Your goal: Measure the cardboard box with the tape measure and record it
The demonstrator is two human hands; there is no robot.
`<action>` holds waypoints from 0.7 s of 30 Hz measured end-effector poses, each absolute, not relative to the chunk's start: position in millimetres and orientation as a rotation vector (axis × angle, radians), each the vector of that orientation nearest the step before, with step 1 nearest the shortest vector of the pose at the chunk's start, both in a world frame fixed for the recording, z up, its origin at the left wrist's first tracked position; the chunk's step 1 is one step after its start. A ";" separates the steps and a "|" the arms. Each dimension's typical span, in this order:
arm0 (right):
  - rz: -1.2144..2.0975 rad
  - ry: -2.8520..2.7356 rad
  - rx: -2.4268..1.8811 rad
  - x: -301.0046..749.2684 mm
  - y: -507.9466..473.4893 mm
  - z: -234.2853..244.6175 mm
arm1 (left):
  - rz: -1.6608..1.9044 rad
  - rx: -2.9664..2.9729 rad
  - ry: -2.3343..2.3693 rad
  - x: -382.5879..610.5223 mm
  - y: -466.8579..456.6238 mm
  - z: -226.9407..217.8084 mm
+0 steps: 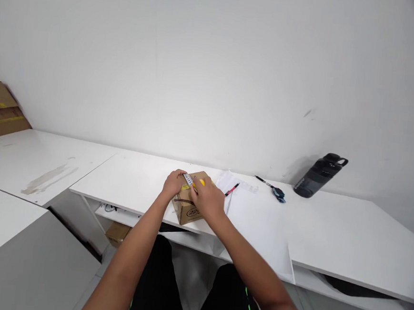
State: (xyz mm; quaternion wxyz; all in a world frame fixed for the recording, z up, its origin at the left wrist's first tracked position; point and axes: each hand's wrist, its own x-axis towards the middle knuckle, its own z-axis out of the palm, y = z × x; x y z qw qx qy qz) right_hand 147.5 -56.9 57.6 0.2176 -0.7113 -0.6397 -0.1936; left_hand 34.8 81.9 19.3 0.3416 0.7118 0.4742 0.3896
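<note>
A small cardboard box (189, 214) with printed markings and yellow tape stands near the front edge of the white desk. Across its top lies the numbered blade of a yellow tape measure (188, 179), partly pulled out. My right hand (209, 201) is closed around the tape measure's case, which mostly hides under the fingers. At the far left corner of the box, my left hand (172, 184) pinches the blade's free end. A thin dark cord crosses the box's near side.
Right of the box lie white paper sheets (258, 226), a red-and-black pen (232, 189), a black pen (264, 181) and a small blue-black object (278, 194). A dark water bottle (318, 177) leans against the wall. Cardboard boxes (0, 119) are stacked far left; another box (117, 233) sits below the desktop.
</note>
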 end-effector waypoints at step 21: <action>-0.343 -1.831 -1.991 139.0 33.5 70.1 | 1.012 1.884 1.234 33.6 76.3 24.9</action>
